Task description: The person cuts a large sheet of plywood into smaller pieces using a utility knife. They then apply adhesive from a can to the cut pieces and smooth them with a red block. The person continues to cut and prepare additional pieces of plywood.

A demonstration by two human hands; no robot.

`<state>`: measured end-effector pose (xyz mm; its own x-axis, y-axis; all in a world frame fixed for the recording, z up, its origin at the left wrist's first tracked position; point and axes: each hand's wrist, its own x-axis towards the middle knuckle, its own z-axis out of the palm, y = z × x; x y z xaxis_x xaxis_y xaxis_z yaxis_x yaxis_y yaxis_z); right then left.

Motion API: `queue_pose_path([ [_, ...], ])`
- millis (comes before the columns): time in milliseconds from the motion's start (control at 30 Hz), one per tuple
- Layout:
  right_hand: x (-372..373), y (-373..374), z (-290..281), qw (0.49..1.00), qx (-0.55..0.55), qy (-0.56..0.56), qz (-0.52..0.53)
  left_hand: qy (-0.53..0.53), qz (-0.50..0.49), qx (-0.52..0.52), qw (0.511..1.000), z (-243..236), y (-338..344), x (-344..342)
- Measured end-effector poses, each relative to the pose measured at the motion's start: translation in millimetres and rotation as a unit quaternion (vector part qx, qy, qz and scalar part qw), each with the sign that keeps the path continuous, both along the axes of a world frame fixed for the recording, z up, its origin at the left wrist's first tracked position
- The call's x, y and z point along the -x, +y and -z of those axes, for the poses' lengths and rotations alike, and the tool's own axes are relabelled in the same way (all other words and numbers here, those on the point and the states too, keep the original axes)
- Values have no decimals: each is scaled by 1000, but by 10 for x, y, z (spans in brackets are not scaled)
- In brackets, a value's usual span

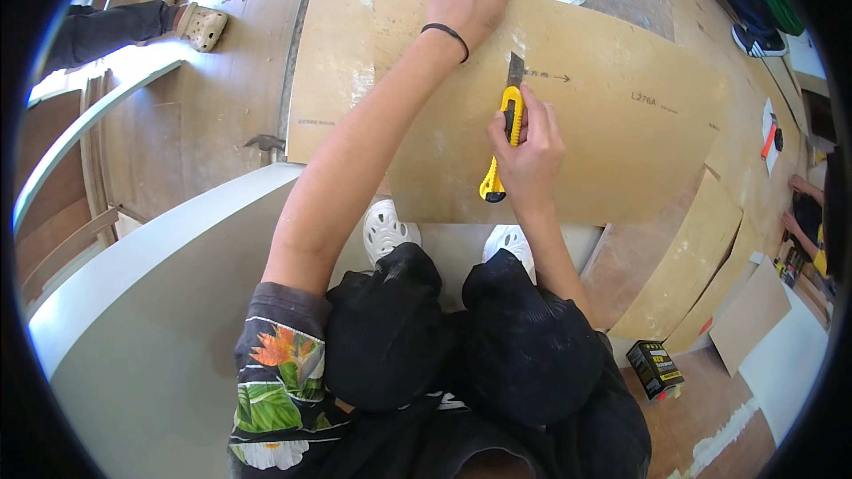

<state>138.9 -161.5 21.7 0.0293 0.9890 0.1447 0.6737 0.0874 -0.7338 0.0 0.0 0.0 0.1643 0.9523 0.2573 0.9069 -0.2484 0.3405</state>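
Currently, we clasp the knife in our right hand, while our left hand, grip unclear, rests on the sheet, best kept clear of the blade.

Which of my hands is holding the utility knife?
Your right hand holds the yellow knife; your left hand, with the black wristband, is at the far edge of the brown board.

1. Lighting was pretty bright, seemingly from the upper left tbh.
2. Floor had washed-out glare over there.
3. Fisheye bent edges hard, corners went black.
4. Middle looked decently sharp, rim kinda soft.
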Motion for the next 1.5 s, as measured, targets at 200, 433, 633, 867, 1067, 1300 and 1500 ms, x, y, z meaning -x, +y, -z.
queue_pose_path([
  [200,16,143,45,998,-65,7,-15,1,4,-40,999,-103,63,66],
  [433,-1,55,18,996,-33,78,4,-17,4,-26,1000,-114,17,56],
  [633,-8,22,27,998,-43,55,-1,-23,4,-20,1000,-104,28,51],
  [867,15,49,80,995,-87,38,-3,4,6,-43,999,-128,16,47],
  [1067,30,77,81,996,-88,14,-10,1,6,-27,1000,-141,3,45],
  [1300,30,44,73,994,-47,99,13,-32,6,-8,999,-109,21,43],
  [1500,-93,-53,97,988,-52,140,27,-99,48,5,994,-140,46,169],
])
